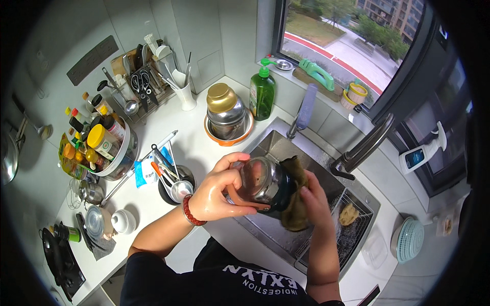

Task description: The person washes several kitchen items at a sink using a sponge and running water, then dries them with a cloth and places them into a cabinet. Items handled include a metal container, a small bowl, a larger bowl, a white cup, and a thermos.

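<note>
My left hand (208, 199) grips a shiny vessel (260, 178), tilted on its side above the near edge of the sink. An orange-brown strap or handle (245, 202) runs along the vessel beneath my left fingers. Its other end is dark, and whether the body is glass or metal I cannot tell. In my right hand (318, 201) is an olive-brown cloth (296, 216), pressed around that dark end and hiding part of it. Below both hands lies the stainless steel sink (268, 239).
A wire basket (306, 248) in the sink holds a tan scrubber (348, 214). Behind stand the faucet (361, 147), a green pump bottle (262, 91) and stacked metal bowls (227, 114). To the left are a black utensil pot (165, 193) and a condiment carousel (124, 153).
</note>
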The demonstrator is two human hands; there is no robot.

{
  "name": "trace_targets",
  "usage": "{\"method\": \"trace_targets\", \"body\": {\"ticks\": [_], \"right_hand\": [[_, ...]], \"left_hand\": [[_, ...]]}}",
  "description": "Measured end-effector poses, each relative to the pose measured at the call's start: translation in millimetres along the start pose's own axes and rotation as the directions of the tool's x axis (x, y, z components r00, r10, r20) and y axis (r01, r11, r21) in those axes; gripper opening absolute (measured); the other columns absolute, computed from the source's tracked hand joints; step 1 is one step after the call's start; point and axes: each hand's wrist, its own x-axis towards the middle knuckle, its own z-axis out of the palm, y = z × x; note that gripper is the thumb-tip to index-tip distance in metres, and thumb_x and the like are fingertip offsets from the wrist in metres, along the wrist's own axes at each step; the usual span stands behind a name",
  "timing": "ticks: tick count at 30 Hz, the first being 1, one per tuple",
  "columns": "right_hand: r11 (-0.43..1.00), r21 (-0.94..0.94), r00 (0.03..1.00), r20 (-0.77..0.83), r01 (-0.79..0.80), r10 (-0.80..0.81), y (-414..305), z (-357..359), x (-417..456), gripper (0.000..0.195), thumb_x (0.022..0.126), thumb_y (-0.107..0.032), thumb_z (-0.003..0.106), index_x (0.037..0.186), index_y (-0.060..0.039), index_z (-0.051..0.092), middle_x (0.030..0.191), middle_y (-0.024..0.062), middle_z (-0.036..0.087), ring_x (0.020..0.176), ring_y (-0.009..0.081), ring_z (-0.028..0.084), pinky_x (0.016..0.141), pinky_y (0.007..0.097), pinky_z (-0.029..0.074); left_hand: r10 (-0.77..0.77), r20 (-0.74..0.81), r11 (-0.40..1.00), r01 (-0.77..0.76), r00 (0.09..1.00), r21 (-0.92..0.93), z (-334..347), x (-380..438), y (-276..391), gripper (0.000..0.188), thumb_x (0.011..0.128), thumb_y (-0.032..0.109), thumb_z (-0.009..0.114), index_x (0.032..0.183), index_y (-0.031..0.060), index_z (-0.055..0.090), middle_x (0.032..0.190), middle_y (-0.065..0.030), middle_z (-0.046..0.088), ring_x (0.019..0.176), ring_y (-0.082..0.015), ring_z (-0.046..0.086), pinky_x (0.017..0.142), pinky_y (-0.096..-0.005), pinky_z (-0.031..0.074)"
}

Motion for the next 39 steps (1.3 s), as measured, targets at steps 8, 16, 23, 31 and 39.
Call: {"method": "trace_targets", "body": {"ticks": [8,16,23,31,39], "right_hand": [[0.485,0.874,0.992,-0.038,-0.027,0.124,57.8,26.4,-5.3,0.047,0.091,-0.034,0.047,0.129,-0.0076,0.045,0.127,0.0087,0.052,0.116,0.0232,0.051,0.1,0.0383,0.04],[-0.09,0.993,0.974,0.095,-0.078,0.206,81.1,50.1,-49.6,0.041,0.09,-0.027,0.049,0.127,-0.0085,0.048,0.133,0.0054,0.049,0.12,0.0183,0.047,0.105,0.0349,0.033],[0.758,0.648,0.926,-0.328,0.076,0.188,45.1,8.3,-43.0,0.018,0.085,-0.017,0.057,0.099,-0.0065,0.055,0.098,0.0024,0.058,0.091,0.0156,0.056,0.086,0.027,0.043],[0.533,-0.804,0.935,0.076,0.263,-0.347,23.6,36.8,-28.0,0.037,0.071,-0.013,0.063,0.108,-0.0089,0.061,0.119,0.014,0.054,0.11,0.0358,0.051,0.093,0.0405,0.042],[0.5,-0.836,0.974,0.192,0.227,-0.122,-2.3,32.7,-10.3,0.021,0.07,-0.017,0.065,0.091,-0.0151,0.067,0.105,0.0008,0.056,0.097,0.0237,0.053,0.081,0.0409,0.044]], "left_hand": [[-0.12,-0.216,0.798,-0.035,0.969,-0.602,41.9,-6.9,-22.6,0.045,0.063,0.002,0.082,0.075,0.0069,0.039,0.133,-0.0132,0.032,0.124,-0.0313,0.043,0.097,-0.0404,0.04],[0.017,-0.34,0.999,-0.028,0.94,-0.027,61.8,-12.4,-51.1,0.043,0.061,0.007,0.084,0.069,0.0061,0.042,0.124,-0.0138,0.038,0.119,-0.0307,0.046,0.082,-0.0334,0.046],[0.015,-0.198,0.967,0.037,0.98,0.253,66.4,-22.4,-62.6,0.038,0.059,0.012,0.084,0.059,0.0043,0.047,0.124,-0.0164,0.04,0.114,-0.0342,0.048,0.077,-0.0366,0.049],[-0.083,0.075,0.977,0.066,0.994,0.204,84.8,-18.7,-40.4,0.024,0.062,0.008,0.074,0.074,0.0064,0.053,0.145,-0.0289,0.017,0.084,-0.0287,0.062,0.074,-0.036,0.051],[-0.011,0.193,0.987,-0.02,0.981,0.161,75.9,-18.2,-37.0,0.024,0.064,0.007,0.076,0.073,0.0058,0.054,0.146,-0.0286,0.013,0.072,-0.0235,0.065,0.075,-0.0351,0.052]]}}
